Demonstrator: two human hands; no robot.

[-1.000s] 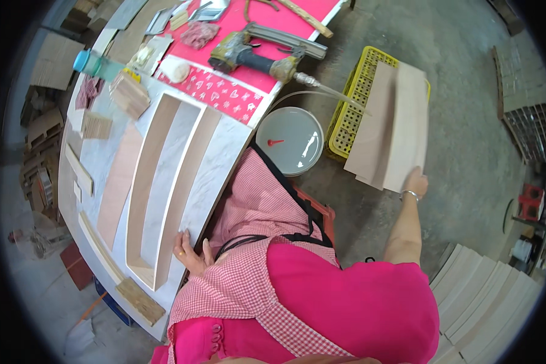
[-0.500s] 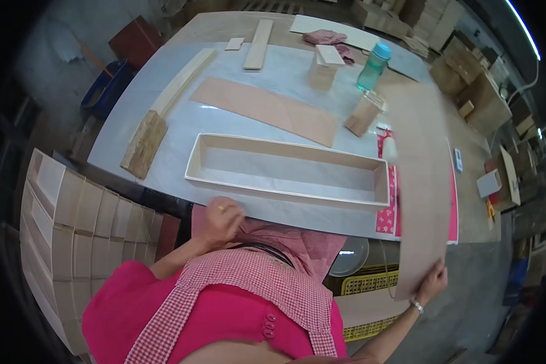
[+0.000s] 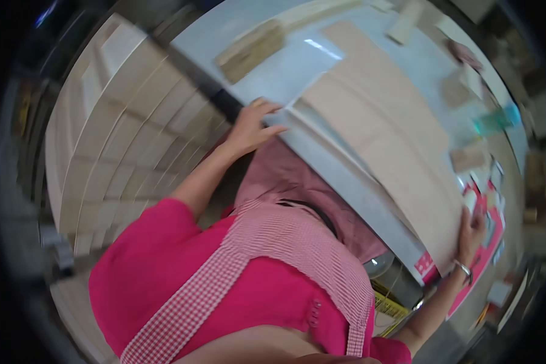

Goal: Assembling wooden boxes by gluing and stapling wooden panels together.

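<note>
My right hand [image 3: 472, 233] grips the right end of a thin, pale wooden panel [image 3: 400, 176]. The panel lies slantwise over a shallow, long wooden box frame [image 3: 333, 136], hiding most of it; blur keeps me from telling whether they touch all along. By the frame's left end, at the table edge, is my left hand [image 3: 255, 127], thumb and fingers apart and nothing held. Another thin wooden sheet [image 3: 352, 45] lies beyond, partly covered by the panel.
Long frames [image 3: 121, 133] are stacked left of the table [image 3: 303, 57]. A rough wood block [image 3: 252, 51] sits at the far left. Toward the right are a small wood block [image 3: 469, 156], a teal bottle [image 3: 496, 121] and a pink sheet [image 3: 488, 249]. A yellow crate [image 3: 388, 306] stands below.
My right hand has brought the panel from the right side over the box frame. My left hand has moved to the frame's left end and opened. The view has turned left.
</note>
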